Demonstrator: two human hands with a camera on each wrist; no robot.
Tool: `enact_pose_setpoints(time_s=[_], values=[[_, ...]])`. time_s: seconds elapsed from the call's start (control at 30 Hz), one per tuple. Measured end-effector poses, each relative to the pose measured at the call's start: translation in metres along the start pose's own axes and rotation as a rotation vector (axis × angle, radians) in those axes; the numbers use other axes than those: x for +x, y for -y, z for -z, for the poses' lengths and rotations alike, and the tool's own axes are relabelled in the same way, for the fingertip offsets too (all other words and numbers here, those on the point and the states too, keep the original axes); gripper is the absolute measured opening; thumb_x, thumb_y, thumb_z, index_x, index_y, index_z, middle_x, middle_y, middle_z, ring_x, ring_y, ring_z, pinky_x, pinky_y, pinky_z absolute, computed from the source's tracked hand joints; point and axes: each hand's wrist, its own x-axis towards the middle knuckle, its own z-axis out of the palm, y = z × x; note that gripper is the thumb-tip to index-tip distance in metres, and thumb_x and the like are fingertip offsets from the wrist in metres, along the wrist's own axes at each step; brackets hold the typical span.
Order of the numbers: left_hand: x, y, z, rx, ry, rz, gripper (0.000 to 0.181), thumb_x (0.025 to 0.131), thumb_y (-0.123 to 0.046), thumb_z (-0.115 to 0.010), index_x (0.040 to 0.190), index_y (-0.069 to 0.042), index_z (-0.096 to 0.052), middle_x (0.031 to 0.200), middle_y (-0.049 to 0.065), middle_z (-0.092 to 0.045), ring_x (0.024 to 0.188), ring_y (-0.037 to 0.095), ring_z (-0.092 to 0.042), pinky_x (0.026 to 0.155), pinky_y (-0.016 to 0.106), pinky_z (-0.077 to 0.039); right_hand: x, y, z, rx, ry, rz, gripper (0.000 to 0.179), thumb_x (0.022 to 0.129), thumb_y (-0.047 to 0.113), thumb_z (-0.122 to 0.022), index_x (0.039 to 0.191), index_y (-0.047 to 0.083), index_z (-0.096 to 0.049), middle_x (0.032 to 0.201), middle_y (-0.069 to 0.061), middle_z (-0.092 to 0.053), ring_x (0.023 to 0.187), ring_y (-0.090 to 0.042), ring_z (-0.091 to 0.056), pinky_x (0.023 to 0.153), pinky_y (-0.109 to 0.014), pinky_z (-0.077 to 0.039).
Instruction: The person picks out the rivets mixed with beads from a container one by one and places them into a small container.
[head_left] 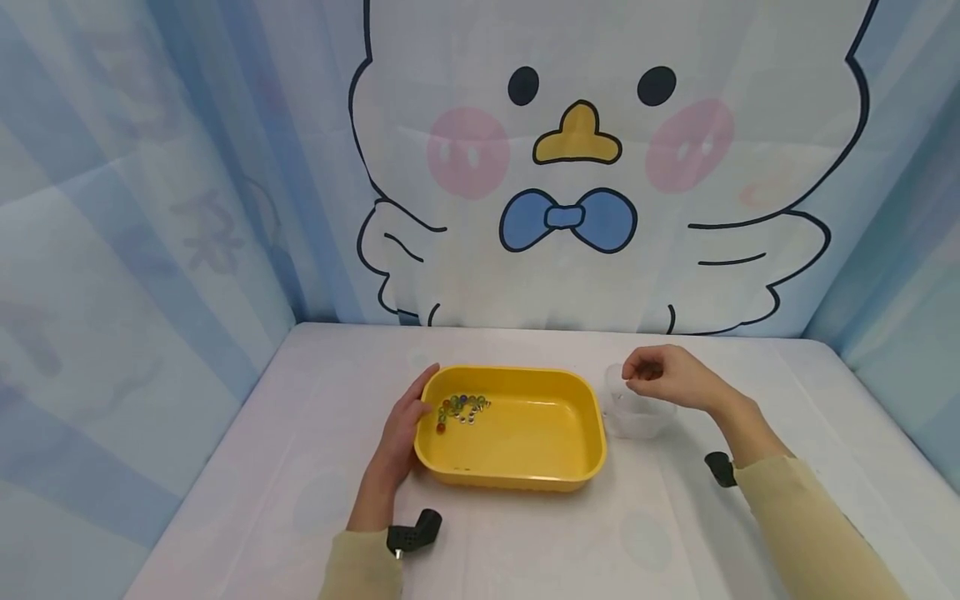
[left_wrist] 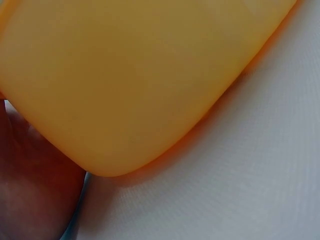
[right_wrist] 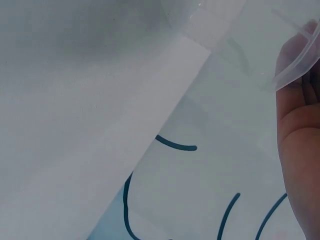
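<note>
A shallow yellow tray (head_left: 517,442) stands on the table, with several glass marbles (head_left: 463,402) gathered in its left part. My left hand (head_left: 400,433) grips the tray's left rim, thumb over the edge and fingers along the outside. In the left wrist view, that hand (left_wrist: 35,180) lies against the tray's outer wall (left_wrist: 120,100). To the tray's right is a clear plastic container (head_left: 637,421). Above it, my right hand (head_left: 675,379) has curled fingers and pinches what looks like its clear lid (head_left: 615,382). A curved clear edge (right_wrist: 300,70) crosses those fingers in the right wrist view.
A pale cloth covers the table (head_left: 540,550). Behind it hangs a curtain (head_left: 570,283) with a cartoon bird, and more curtain (head_left: 135,250) closes the left side. Black wrist cameras (head_left: 416,532) sit at both cuffs.
</note>
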Motion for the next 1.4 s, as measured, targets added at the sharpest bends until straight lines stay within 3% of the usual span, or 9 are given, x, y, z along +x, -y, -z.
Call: enact_pose_setpoints(time_s=[0.53, 1.4], values=[[0.0, 0.001, 0.0, 0.003, -0.004, 0.006, 0.068, 0.092, -0.005, -0.036, 0.158, -0.02, -0.037, 0.164, -0.002, -0.028, 0.15, 0.022, -0.023, 0.121, 0.042, -0.018, -0.001, 0.004, 0.0, 0.001, -0.057, 0.03, 0.01, 0.09, 0.005, -0.07, 0.099, 0.001, -0.067, 0.088, -0.005, -0.062, 0.079, -0.023, -0.056, 0.068, -0.025, -0.052], [-0.001, 0.002, 0.0, -0.005, 0.001, -0.005, 0.067, 0.093, -0.006, -0.037, 0.158, -0.02, -0.037, 0.164, -0.001, -0.028, 0.15, 0.022, -0.023, 0.121, 0.043, -0.018, 0.022, 0.024, -0.007, -0.012, -0.079, 0.058, 0.013, 0.093, 0.01, -0.068, 0.104, 0.004, -0.066, 0.094, -0.005, -0.064, 0.084, -0.025, -0.057, 0.073, -0.028, -0.054]])
